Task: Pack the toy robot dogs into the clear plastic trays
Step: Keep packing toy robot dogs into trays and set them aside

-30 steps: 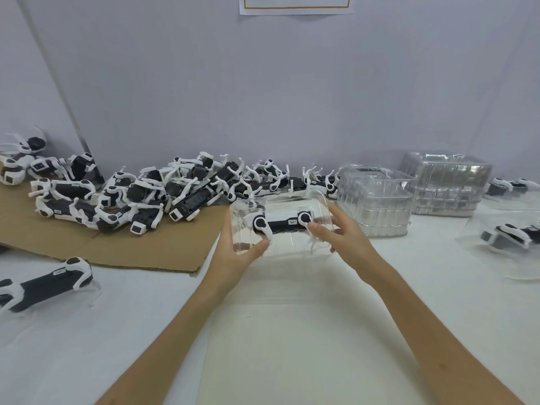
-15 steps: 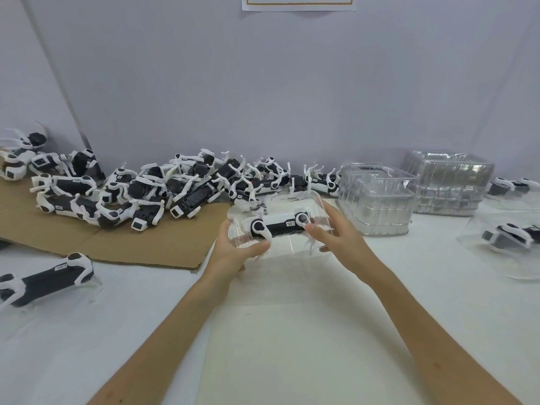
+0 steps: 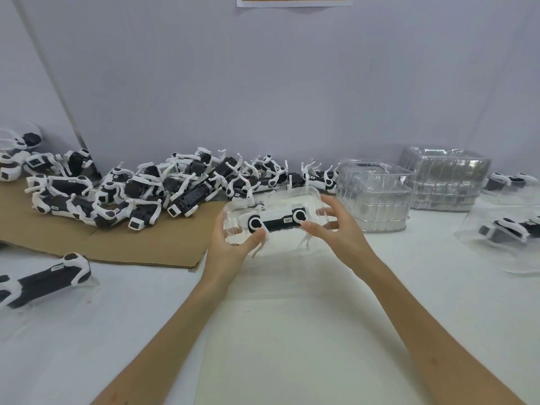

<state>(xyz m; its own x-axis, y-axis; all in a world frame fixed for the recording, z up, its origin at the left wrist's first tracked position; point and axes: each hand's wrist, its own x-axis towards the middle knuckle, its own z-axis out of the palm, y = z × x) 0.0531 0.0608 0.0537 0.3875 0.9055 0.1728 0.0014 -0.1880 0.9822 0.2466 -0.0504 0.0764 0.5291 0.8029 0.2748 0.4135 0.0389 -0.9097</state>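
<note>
A black-and-white toy robot dog point(image 3: 277, 223) lies on its side inside a clear plastic tray point(image 3: 280, 197) that I hold just above the white table. My left hand point(image 3: 230, 247) grips the tray's left end, thumb curled over its near edge. My right hand point(image 3: 336, 229) holds the right end, thumb on the dog's hip and fingers spread behind the tray. The dog's white legs point down toward me. A heap of several more robot dogs point(image 3: 152, 191) lies on brown cardboard point(image 3: 146, 244) at the back left.
Two stacks of clear trays point(image 3: 377, 200) point(image 3: 444, 182) stand at the back right. Packed dogs in trays point(image 3: 505, 229) lie at the far right. Another dog point(image 3: 43, 282) lies near the left edge. A grey wall closes the back.
The tray with the dog has shifted slightly toward me and down; both hands keep their grip on its ends.
</note>
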